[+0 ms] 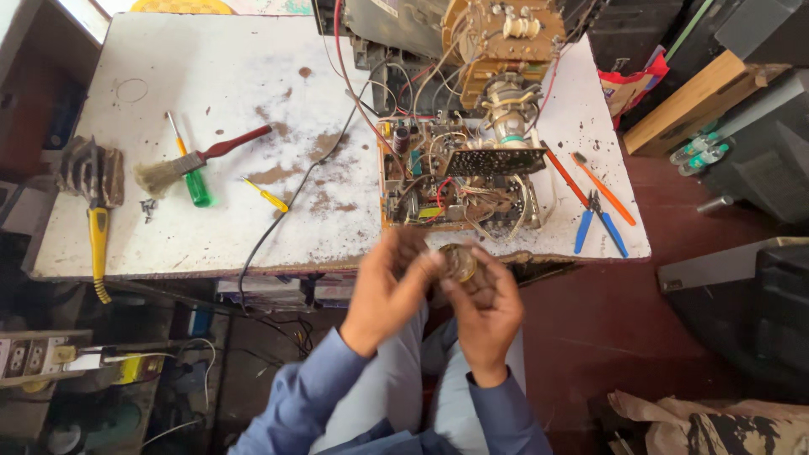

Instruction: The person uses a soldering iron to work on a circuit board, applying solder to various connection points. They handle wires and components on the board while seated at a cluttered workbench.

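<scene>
Both hands meet just below the near edge of the white worktable (211, 244), over the person's lap, and between them sits a small round brass-coloured part (459, 263). The left hand (389, 291) closes on it from one side, fingers curled and pressed against its rim, while the right hand (484, 307) cups it from beneath with the thumb laid on its edge; so both hands are pinched on the same piece. Its flat round face is turned up toward the camera and slightly toward the table (it is blurred, and being round it shows no clear long axis). Straight beyond the part, on the table, lies an opened circuit chassis (459, 173) full of wires and coils, with a larger yellowed assembly (501, 42) behind it. Beside the chassis, toward the table's right edge, lie blue-handled pliers (598, 226) and an orange-handled tool (602, 187). Well off on the other side of the chassis rest a small yellow screwdriver (268, 197), a green-handled screwdriver (192, 173), a red-handled brush (198, 158) and, at the far left edge, a yellow-handled tool (97, 219). The tabletop is stained with brown patches and dust, and a black cable (286, 206) trails across it and over the near edge. The floor to the right is dark red.
</scene>
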